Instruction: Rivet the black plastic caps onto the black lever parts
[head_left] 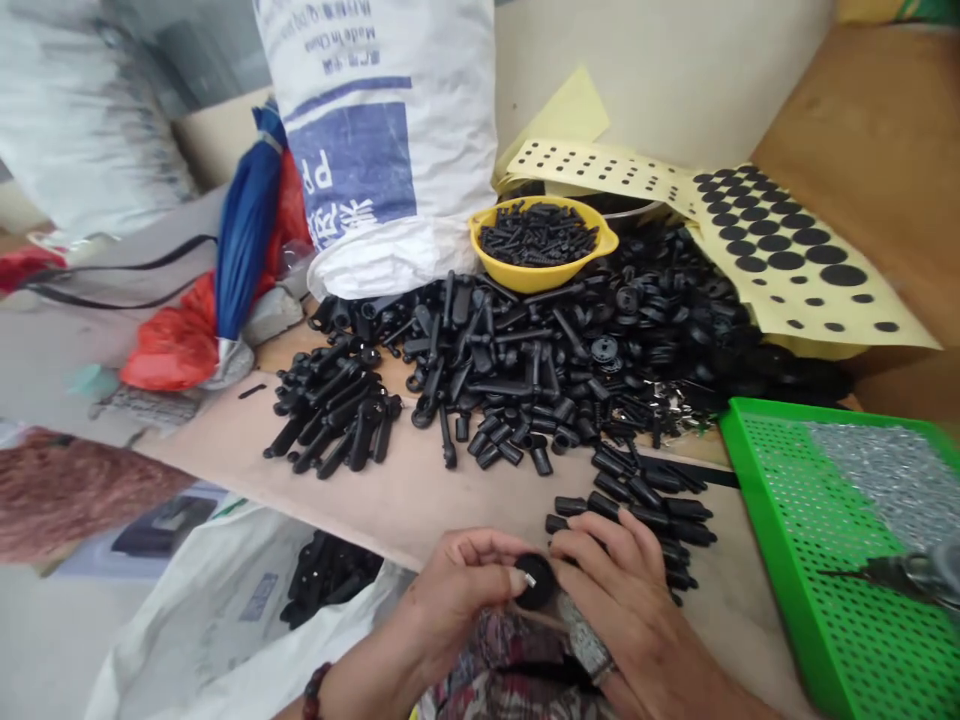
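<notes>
At the table's front edge, my left hand [469, 580] pinches a round black plastic part [535, 584], its thumb resting by a small shiny metal piece [529, 578] on the face. My right hand [626, 590] closes in from the other side, thumb and forefinger at the part's right edge. Grey wrapping [586, 640] covers what looks like the right thumb. Just beyond the right fingers lie several black tubular pieces [637, 490], partly hidden by them. Further off spreads a large heap of black plastic parts [487, 350].
A green perforated tray [780, 560] with small metal pieces [892, 480] stands at right, an electric screwdriver [900, 575] over it. Behind are a yellow bowl [517, 280] of screw-like pieces, a white sack [442, 120] and sticker sheets [810, 300]. Black handles [337, 410] lie left.
</notes>
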